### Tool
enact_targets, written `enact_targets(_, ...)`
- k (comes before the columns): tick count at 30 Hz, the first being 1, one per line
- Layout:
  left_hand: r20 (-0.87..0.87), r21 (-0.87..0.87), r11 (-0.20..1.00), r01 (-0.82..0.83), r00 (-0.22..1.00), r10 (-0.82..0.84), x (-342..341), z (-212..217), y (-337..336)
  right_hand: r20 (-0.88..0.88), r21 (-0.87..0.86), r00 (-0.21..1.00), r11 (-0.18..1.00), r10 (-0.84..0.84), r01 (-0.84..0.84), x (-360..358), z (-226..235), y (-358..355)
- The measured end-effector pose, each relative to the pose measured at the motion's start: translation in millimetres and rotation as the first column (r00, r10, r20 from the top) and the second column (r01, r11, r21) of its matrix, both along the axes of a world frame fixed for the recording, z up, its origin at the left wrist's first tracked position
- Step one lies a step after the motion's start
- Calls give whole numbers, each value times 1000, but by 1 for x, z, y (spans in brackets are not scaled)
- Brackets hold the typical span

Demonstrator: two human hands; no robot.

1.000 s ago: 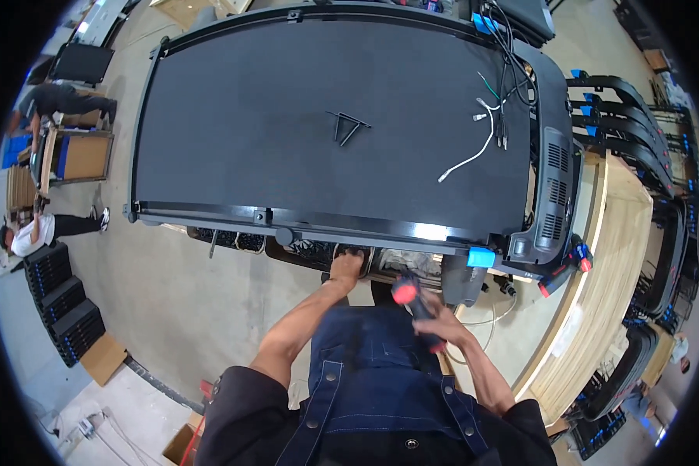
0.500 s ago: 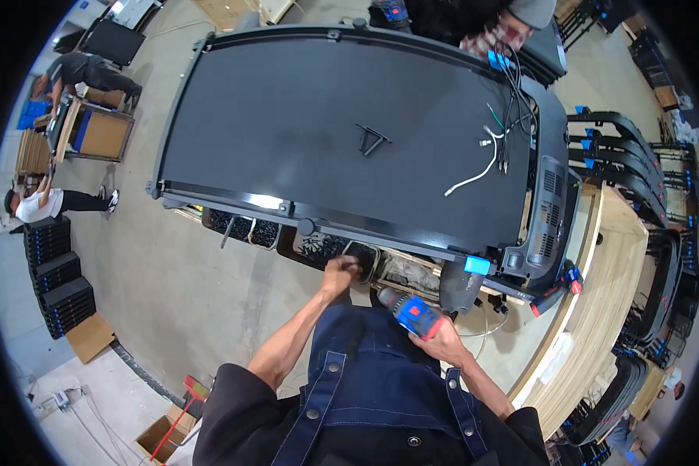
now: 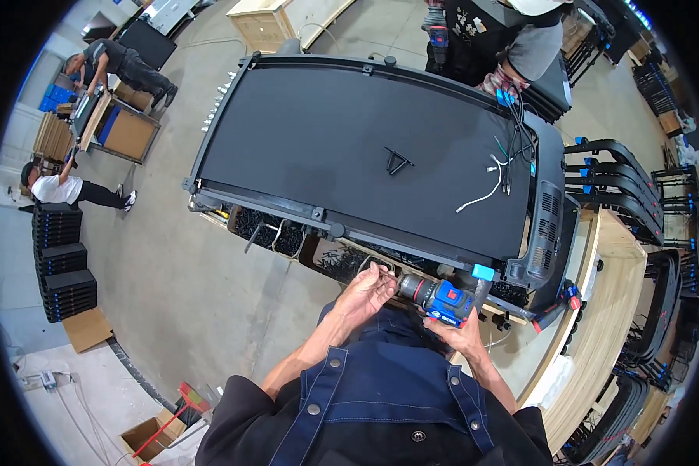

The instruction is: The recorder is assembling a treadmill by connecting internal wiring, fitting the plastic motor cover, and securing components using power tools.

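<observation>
While right hand point(image 3: 460, 334) grips blue drill point(image 3: 441, 299) below treadmill point(image 3: 365, 147) edge, left hand point(image 3: 367, 289) pinches at chuck point(image 3: 408, 286); item in fingertips too small to tell. Best: seat bit straight, keep drill level, fingers off trigger.

Matt black rubbery treadmill belt point(image 3: 349, 147), glossy blue plastic drill point(image 3: 441, 298), rough concrete floor point(image 3: 186, 287)

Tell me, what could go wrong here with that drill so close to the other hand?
The left hand sits right at the nose of the blue drill held by the right hand; if it spun, fingers could get nicked. Loose white and dark cables lie on the treadmill deck and might snag. Another person's arm works at the far end.
</observation>
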State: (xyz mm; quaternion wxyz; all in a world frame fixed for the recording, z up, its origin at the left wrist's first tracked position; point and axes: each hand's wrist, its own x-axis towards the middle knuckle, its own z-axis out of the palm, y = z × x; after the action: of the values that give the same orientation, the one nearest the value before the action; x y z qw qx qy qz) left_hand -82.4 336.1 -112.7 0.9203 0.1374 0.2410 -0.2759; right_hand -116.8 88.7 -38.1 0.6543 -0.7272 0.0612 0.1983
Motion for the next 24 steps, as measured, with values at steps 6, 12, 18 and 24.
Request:
enact_targets(6, 115, 120, 992, 42, 992, -56, 18, 13, 10, 47, -90, 998, 995, 41, -36, 10, 21, 3)
enact_targets(12, 242, 689, 709, 149, 875, -420, 46, 34, 21, 328, -287, 897, 935, 298, -206, 20, 14, -13)
enact_targets(18, 314, 673, 719, 171, 814, -488, 85, 62, 8, -14, 231, 999, 972, -43, 45, 14, 16, 4)
enact_targets(24, 318, 939, 82, -334, 752, -577, 181, 28, 17, -38, 288, 953, 910, -301, 298, 7, 16, 11)
